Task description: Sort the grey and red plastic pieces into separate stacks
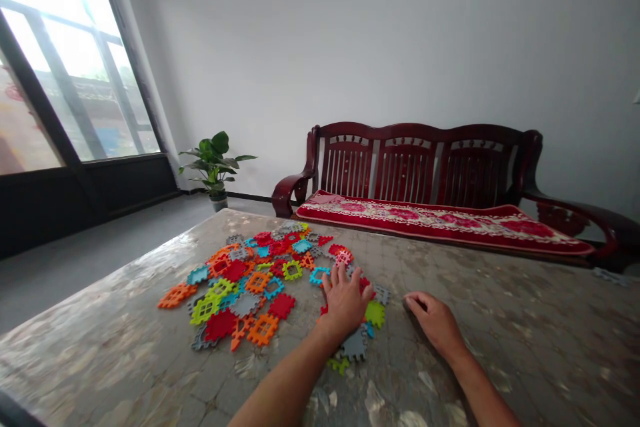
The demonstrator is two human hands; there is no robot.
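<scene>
Colourful flat interlocking building tiles (245, 303) with notched edges lie in a loose, overlapping heap on the table. Some are solid, others are frames or window shapes. My left hand (345, 297) reaches over the right side of the heap, palm down and fingers spread. It covers part of several tiles, including a red one. A lime green tile (375, 313) and a grey tile (355, 345) show beside and below it. Right of the heap, my right hand (437, 323) rests on the table with its fingers curled in, and no tile shows in it.
A patterned cover lies over the table (165, 360). One grey piece (611, 275) lies at its far right. Behind stands a dark red wooden bench (405, 167) with a red floral cushion (425, 217). A potted plant (215, 163) stands on the floor near the window (85, 53).
</scene>
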